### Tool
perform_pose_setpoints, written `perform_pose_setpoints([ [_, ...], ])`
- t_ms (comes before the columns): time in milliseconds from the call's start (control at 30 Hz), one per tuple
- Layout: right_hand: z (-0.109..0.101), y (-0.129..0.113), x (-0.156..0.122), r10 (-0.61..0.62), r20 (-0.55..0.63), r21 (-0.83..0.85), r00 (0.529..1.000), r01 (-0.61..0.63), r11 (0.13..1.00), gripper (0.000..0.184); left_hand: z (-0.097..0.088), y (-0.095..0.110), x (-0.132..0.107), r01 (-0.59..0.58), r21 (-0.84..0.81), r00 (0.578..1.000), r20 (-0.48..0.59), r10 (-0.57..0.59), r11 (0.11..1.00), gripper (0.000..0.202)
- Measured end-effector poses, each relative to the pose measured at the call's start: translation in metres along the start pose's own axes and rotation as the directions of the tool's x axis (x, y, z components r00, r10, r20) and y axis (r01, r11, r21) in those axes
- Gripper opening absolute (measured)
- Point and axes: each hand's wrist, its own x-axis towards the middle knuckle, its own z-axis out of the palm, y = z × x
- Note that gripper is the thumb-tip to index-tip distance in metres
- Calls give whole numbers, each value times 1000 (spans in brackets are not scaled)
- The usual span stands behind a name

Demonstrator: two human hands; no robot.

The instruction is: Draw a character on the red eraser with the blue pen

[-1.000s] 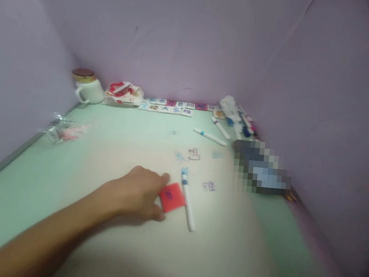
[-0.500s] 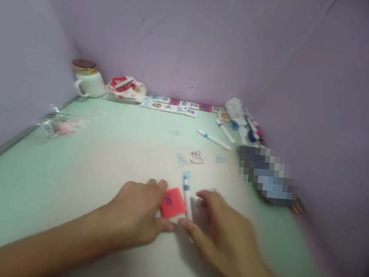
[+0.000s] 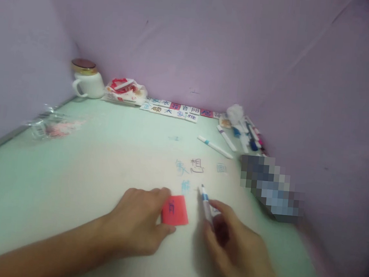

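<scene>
My left hand (image 3: 138, 225) rests on the pale green table (image 3: 71, 180) and pinches a small red card (image 3: 174, 211) with a blue character on it between thumb and fingers. My right hand (image 3: 236, 246) holds a white marker (image 3: 205, 200) with a blue tip, lifted just right of the card and pointing away from me. Several handwritten characters (image 3: 196, 167) are drawn on the table surface just beyond the card and the marker tip.
A white mug with a gold lid (image 3: 85, 80) and a red-and-white packet (image 3: 124, 91) stand at the back left. A row of character cards (image 3: 177, 110) lines the back wall. Loose markers (image 3: 216, 146) and more pens (image 3: 248, 133) lie at the right. A clear plastic bag (image 3: 51, 127) lies left.
My right hand came into view, reached the marker lying beside the red card and picked it up. My left hand stayed on the card.
</scene>
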Motion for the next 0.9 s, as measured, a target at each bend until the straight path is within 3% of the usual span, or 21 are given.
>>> perform_pose_setpoints([
  [167, -18, -9, 5, 84, -84, 312, 993, -54, 949, 23, -7, 1, 1, 15, -23, 999, 52, -14, 1000, 37],
  [267, -25, -11, 5, 70, -33, 462, 997, -47, 885, 21, -8, -3, 2, 50, -62, 997, 65, -46, 997, 42],
  [333, -26, -6, 4, 136, 39, 587, 990, -133, 799, 20, -5, -8, 4, 57, -75, 997, 52, -53, 996, 46],
  [400, -24, 4, 3, 199, 143, 718, 970, -240, 653, 19, -2, -11, 6, 54, -77, 998, 39, -51, 996, 46],
  [500, -19, 12, 2, 157, 245, 839, 957, -290, 461, 19, -1, -12, 6, 59, -73, 998, 34, -57, 996, 41],
  [567, -14, 7, 1, 165, 176, 853, 971, -233, 467, 24, -3, -9, 5, 58, -69, 998, 32, -56, 996, 36],
  [633, -9, -3, -1, 125, 23, 833, 992, -88, 546, 31, -5, -7, 4, 50, -65, 998, 32, -48, 997, 33],
  [733, -1, -18, -6, 115, -149, 749, 982, 36, 661, 32, -6, -6, 3, 37, -61, 999, 23, -35, 997, 33],
  [833, 4, -20, -11, 165, -200, 704, 966, 25, 709, 13, -4, -7, 5, -2, -64, 1000, 3, 2, 998, 36],
  [900, 5, -17, -12, 195, -159, 741, 968, -13, 671, 16, -1, -9, 6, -33, -64, 999, -9, 32, 997, 39],
])
